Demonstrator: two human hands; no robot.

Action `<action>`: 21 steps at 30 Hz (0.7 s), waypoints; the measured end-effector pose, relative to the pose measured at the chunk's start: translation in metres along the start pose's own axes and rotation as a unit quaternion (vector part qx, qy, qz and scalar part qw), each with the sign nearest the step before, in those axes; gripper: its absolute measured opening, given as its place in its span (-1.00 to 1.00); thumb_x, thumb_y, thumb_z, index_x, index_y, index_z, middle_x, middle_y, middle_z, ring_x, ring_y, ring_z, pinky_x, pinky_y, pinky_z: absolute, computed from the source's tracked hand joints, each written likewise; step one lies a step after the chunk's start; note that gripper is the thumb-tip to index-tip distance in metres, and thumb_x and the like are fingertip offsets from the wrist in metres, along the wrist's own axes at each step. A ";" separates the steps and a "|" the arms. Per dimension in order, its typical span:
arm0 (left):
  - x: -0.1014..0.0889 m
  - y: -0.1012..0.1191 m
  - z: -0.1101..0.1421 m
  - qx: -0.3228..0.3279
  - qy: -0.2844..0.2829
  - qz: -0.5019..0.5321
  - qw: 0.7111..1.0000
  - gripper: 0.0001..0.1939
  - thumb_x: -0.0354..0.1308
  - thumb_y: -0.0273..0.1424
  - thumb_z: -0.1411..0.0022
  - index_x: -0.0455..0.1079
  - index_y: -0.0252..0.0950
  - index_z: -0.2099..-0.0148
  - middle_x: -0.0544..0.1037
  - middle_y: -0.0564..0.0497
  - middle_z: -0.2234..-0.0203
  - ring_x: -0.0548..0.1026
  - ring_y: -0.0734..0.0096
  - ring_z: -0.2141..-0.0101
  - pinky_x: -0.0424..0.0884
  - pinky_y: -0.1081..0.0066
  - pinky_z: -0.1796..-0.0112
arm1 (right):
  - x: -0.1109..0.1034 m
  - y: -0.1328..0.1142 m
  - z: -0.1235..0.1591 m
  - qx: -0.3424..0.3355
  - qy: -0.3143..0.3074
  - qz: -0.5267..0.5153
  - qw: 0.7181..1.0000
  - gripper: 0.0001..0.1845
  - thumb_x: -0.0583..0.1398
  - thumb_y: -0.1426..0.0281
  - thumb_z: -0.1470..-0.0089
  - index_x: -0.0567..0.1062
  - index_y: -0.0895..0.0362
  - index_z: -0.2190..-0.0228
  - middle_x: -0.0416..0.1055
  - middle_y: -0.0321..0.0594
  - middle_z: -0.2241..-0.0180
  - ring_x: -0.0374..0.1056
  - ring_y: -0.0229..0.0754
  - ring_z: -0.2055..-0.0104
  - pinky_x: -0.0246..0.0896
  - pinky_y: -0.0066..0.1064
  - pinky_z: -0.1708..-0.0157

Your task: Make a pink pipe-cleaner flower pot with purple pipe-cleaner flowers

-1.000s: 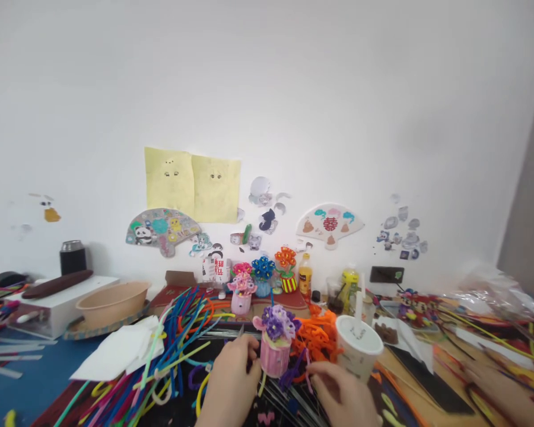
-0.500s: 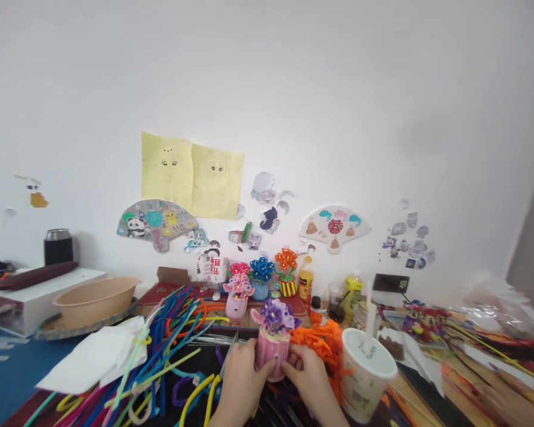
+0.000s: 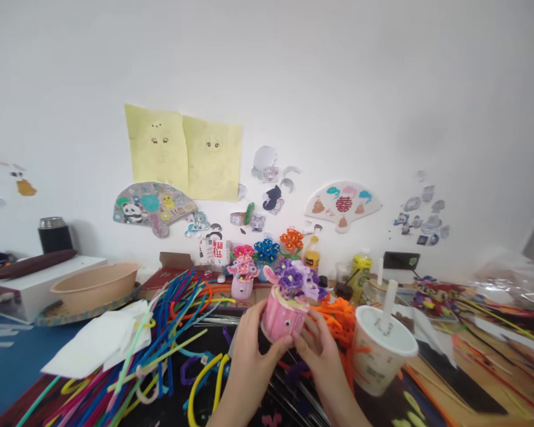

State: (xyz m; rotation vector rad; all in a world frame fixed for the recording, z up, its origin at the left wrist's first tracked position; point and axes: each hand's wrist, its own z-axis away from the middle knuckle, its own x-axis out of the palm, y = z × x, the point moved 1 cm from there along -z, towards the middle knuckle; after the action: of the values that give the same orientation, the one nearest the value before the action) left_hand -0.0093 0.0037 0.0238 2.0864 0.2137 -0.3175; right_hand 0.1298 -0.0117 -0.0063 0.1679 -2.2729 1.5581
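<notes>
A pink pipe-cleaner flower pot [image 3: 283,317] with a small dark eye and a pink ear is tilted between my hands. Purple and lilac pipe-cleaner flowers [image 3: 297,277] stand out of its top. My left hand [image 3: 250,344] wraps the pot's left side, thumb at its lower front. From the right, my right hand [image 3: 317,345] grips it with the thumb near the bottom edge and the fingers partly hidden behind. Loose purple pipe cleaner [image 3: 296,372] lies below the hands, beside thin dark stems.
Bundled coloured pipe cleaners [image 3: 160,332] spread on the left by white tissues [image 3: 98,338] and a beige basin [image 3: 95,287]. Orange pipe cleaners [image 3: 338,317] and a lidded cup with a straw [image 3: 378,350] stand close on the right. Finished flower pots [image 3: 242,287] line the back.
Both hands have lifted the pink pot up and slightly right, and it now leans to one side. The view has shifted a little.
</notes>
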 end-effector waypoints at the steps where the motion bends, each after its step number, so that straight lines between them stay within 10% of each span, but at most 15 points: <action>1: 0.001 0.000 0.001 0.004 -0.013 0.011 1.000 -0.38 0.19 -0.17 -0.03 0.16 -0.27 -0.11 0.35 -0.16 -0.05 0.31 0.15 -0.05 0.26 0.20 -0.02 | 0.000 0.000 0.001 -0.002 0.003 -0.002 1.000 -0.40 0.33 0.25 0.13 0.26 0.04 0.05 0.38 -0.05 0.00 0.34 -0.01 -0.02 0.30 -0.21 0.05; 10: 0.008 0.006 0.009 -0.031 0.000 0.037 0.999 -0.43 0.15 -0.20 -0.08 0.12 -0.22 -0.11 0.48 -0.07 0.09 0.46 0.24 0.10 0.38 0.32 0.12 | -0.006 -0.015 0.003 -0.067 0.093 0.120 0.986 -0.60 0.21 0.16 0.01 0.38 0.10 0.17 0.44 -0.08 0.13 0.36 -0.05 0.07 0.31 -0.29 0.12; 21: 0.012 0.006 0.011 -0.011 -0.012 0.009 1.000 -0.46 0.14 -0.20 -0.09 0.14 -0.22 -0.10 0.43 -0.06 0.02 0.41 0.25 0.04 0.33 0.30 0.04 | -0.003 -0.038 0.016 -0.295 0.095 0.452 0.836 -0.65 -0.03 0.38 -0.19 0.40 0.02 0.04 0.33 -0.13 0.02 0.22 -0.05 -0.05 0.06 -0.16 -0.06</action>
State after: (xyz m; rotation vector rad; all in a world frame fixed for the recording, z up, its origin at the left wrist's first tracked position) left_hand 0.0018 -0.0090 0.0195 2.0611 0.1826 -0.3279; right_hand 0.1403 -0.0414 0.0210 -1.3299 -2.6627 0.9930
